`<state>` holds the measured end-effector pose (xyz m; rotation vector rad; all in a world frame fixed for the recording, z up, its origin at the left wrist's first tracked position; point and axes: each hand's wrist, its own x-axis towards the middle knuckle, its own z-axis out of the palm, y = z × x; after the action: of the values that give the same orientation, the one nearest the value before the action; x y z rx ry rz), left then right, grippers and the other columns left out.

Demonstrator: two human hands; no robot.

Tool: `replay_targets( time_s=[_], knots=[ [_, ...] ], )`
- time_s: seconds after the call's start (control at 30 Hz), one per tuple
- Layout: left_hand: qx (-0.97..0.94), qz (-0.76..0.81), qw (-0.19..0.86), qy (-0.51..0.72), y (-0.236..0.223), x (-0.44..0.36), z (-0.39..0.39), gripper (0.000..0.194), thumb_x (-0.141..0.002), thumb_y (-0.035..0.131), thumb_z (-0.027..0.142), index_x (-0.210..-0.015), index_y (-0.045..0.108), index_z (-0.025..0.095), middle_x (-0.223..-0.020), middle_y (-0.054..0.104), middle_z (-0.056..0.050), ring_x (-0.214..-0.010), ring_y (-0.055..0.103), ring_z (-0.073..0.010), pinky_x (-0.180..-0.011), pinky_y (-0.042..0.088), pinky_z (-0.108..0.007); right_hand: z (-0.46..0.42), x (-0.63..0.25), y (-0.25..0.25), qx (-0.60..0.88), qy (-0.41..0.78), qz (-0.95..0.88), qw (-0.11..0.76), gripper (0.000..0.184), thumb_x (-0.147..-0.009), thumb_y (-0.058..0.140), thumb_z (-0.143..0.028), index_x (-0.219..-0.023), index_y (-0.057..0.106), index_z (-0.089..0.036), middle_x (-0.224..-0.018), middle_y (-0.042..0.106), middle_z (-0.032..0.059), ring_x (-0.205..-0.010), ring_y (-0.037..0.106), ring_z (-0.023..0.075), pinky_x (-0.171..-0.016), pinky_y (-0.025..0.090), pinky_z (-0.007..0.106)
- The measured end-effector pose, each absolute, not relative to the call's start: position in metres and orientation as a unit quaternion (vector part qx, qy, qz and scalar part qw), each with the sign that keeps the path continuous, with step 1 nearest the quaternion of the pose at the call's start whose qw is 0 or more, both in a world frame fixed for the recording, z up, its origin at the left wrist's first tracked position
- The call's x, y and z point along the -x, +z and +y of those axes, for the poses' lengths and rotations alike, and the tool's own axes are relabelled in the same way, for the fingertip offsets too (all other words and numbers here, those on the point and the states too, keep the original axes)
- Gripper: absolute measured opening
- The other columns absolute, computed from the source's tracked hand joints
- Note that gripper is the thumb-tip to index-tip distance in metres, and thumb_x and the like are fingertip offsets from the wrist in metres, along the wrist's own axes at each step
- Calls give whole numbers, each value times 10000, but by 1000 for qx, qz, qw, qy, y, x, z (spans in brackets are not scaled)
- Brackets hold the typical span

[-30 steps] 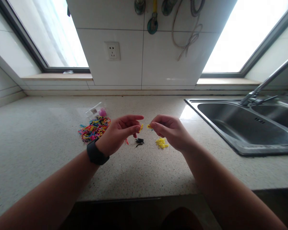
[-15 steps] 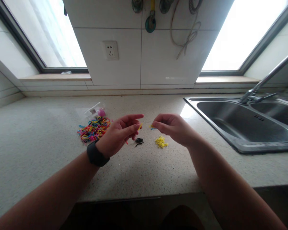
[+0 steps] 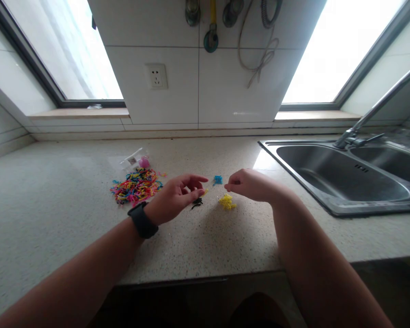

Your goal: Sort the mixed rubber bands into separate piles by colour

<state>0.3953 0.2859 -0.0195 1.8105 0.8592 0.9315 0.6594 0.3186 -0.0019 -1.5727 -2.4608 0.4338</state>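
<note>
My left hand [image 3: 177,196], with a black watch on its wrist, hovers low over the speckled counter [image 3: 198,246], its fingers curled around a small yellow rubber band [image 3: 204,192] at the fingertips. Just under those fingertips lies a little black pile of bands [image 3: 197,202]. My right hand [image 3: 251,184] is closed in a pinch above a small yellow pile [image 3: 227,201]; what it pinches is hidden. A small blue pile [image 3: 218,179] sits between the two hands. A big heap of mixed coloured bands [image 3: 136,186] lies left of my left hand.
A clear plastic bag with a pink item [image 3: 136,159] lies behind the mixed heap. A steel double sink [image 3: 331,200] with a tap [image 3: 372,114] takes up the right side. A tiled wall with a socket [image 3: 156,75] stands behind; the counter edge runs near me.
Both hands have dropped closer to the counter and moved slightly apart. The blue pile, hidden before by the hands, now shows between them.
</note>
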Motion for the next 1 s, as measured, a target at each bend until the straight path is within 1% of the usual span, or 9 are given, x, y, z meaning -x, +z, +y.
replay_targets(
  time_s=[0.13,0.27,0.37,0.5,0.57,0.7,0.8,0.9,1.0],
  knots=[
    [-775,366,377,351,-21,-411,286,323,-915,652,340,-1175,686,150,-868,690,-62,-682,586,-135,-584,454,-244,327,-663,-7,551,122,-813,140,315,-881,600,-397,-671,701,-185,-538,549,3,-497,387,116,-520,230,311],
    [-831,337,308,319,-13,-439,287,236,-882,667,237,-1100,713,160,-893,744,-75,-725,627,-166,-689,488,-305,333,-664,-13,554,94,-806,187,318,-903,575,-402,-717,708,-181,-598,608,23,-546,443,127,-538,259,303],
    [-862,316,262,297,-13,-457,292,179,-856,682,178,-1030,721,159,-892,752,-80,-750,641,-185,-749,493,-345,334,-665,-15,546,91,-806,209,310,-918,554,-387,-758,722,-183,-661,656,40,-585,487,133,-555,281,294],
    [-895,304,191,266,-23,-470,300,161,-837,703,150,-995,725,169,-874,749,-81,-840,645,-223,-789,485,-364,335,-665,-15,545,95,-801,229,299,-917,548,-375,-774,724,-181,-678,665,42,-601,502,136,-562,291,287],
    [-900,304,179,256,-26,-471,303,155,-841,703,154,-994,727,170,-876,752,-83,-874,649,-235,-799,482,-364,335,-665,-14,546,92,-797,240,298,-916,548,-380,-777,721,-181,-676,659,36,-595,495,133,-560,288,287],
    [-902,295,173,262,-23,-461,306,183,-874,676,173,-1047,734,176,-908,756,-91,-870,651,-229,-809,474,-359,335,-664,-13,547,88,-793,252,313,-923,538,-389,-775,718,-180,-652,638,30,-593,484,134,-561,277,294],
    [-894,310,150,287,-13,-443,307,207,-896,657,215,-1086,735,185,-885,740,-84,-832,636,-217,-794,463,-351,334,-663,-13,547,87,-792,257,315,-926,537,-391,-785,720,-177,-654,635,34,-590,476,133,-570,280,299],
    [-880,337,134,306,-3,-417,310,205,-909,647,264,-1071,737,177,-883,719,-84,-794,622,-197,-762,457,-331,334,-663,-15,533,88,-803,253,319,-934,531,-397,-807,725,-179,-671,645,41,-584,477,130,-575,285,303],
    [-889,342,85,293,4,-382,316,203,-931,624,295,-1060,736,185,-880,717,-68,-804,612,-184,-787,463,-328,335,-661,-17,520,85,-814,245,309,-935,532,-397,-817,726,-188,-669,649,37,-590,493,133,-574,290,300]
  ],
)
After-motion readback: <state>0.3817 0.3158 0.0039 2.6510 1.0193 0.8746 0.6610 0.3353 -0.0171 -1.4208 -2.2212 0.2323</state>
